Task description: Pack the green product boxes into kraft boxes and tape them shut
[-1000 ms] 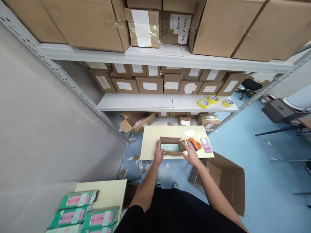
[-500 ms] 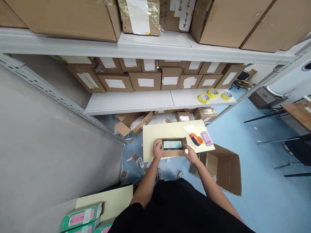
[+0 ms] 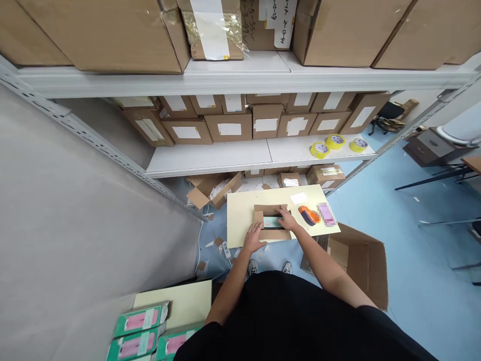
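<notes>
A small cardboard box (image 3: 276,234) sits on the cream tabletop (image 3: 240,205) with its flaps up. Inside it lies a pale green box (image 3: 271,222), partly covered by a flap and my fingers. My left hand (image 3: 254,238) rests at the box's front left corner, fingers stretched out against the left flap (image 3: 258,217). Over the right end reaches my right hand (image 3: 287,219), its fingers extended and touching the right side. Neither hand appears to grip anything. An orange and dark blue tape dispenser (image 3: 309,215) lies to the right of my right hand.
A white paper (image 3: 298,198) and a blurred pink item (image 3: 326,214) lie on the table. Shelves ahead hold labelled cartons (image 3: 230,128) and yellow tape rolls (image 3: 319,150). An open large carton (image 3: 366,260) stands at right; green-pink packages (image 3: 139,321) are at lower left.
The left end flap has folded inward over the box. My left hand has moved to the front left corner, and my right hand has shifted up over the right end.
</notes>
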Demonstrator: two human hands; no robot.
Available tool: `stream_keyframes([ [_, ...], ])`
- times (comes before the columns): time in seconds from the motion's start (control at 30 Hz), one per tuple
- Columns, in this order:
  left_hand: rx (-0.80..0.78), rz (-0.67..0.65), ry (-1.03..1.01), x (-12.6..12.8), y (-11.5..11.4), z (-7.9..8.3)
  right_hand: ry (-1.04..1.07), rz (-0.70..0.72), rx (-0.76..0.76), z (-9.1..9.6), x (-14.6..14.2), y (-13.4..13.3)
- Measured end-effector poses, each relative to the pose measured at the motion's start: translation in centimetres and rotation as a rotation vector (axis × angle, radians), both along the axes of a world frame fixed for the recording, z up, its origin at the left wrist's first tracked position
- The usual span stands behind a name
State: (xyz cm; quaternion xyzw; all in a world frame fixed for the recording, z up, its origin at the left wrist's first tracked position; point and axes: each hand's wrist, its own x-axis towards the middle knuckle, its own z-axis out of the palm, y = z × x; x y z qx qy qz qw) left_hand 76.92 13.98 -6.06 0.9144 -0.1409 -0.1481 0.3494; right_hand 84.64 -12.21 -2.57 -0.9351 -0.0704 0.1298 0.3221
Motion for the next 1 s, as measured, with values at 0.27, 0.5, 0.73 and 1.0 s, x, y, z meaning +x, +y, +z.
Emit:
stream_keyframes([
  [0.27,0.202,-0.027,0.045,1.1,0.5,0.8,-0.21,-0.273,0.104,-0.7,-5.5,-4.3],
  [0.5,0.218,0.136,0.073,2.1,-0.7,2.2,0.077,-0.311,0.326,-2.7,-8.5,-4.2],
  [0.73,0.284,0.187,-0.059,2.6,-1.4,3.0,0.022,-0.334,0.354,-3.8,-7.2,-3.1],
  [1.0,0.394,0.142,-0.073,7.3,-3.3,4.9,0.068,-0.514,0.145,-4.8,-7.2,-2.9],
])
